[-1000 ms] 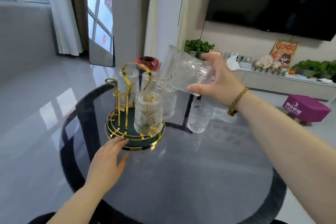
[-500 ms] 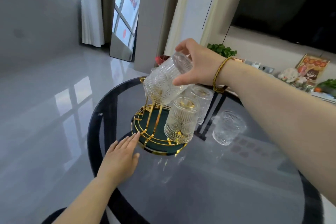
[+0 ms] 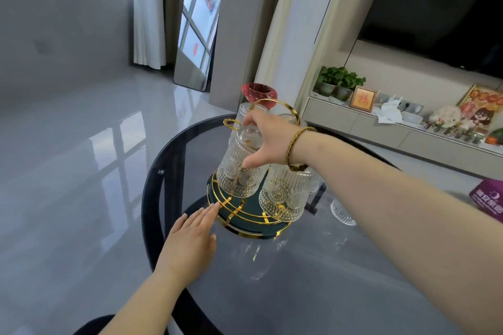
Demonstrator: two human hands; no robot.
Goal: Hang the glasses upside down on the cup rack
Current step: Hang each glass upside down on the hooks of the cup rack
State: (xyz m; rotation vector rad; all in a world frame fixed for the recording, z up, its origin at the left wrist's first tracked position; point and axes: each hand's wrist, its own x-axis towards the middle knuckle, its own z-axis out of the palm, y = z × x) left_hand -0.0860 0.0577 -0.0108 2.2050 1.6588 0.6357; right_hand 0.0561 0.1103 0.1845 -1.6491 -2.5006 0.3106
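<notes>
The cup rack (image 3: 246,221) has a round dark green base with gold rings and a gold loop handle on top. My right hand (image 3: 268,141) grips a ribbed clear glass (image 3: 239,171) upside down over a peg at the rack's front left. A second inverted glass (image 3: 284,196) hangs at the front right, and others sit behind my hand, partly hidden. My left hand (image 3: 190,242) lies flat on the table with its fingertips touching the rack's base. One loose glass (image 3: 341,213) stands upright on the table to the right, partly behind my forearm.
The round dark glass table (image 3: 272,280) has its edge close to my left hand. A red dish (image 3: 258,91) shows behind the rack. A purple box (image 3: 487,197) is at the right, and a low cabinet with plants and ornaments runs along the wall.
My right hand has turned the glass fully upside down and lowered it onto the rack's front left peg. My left hand has stayed at the base. The camera moved closer.
</notes>
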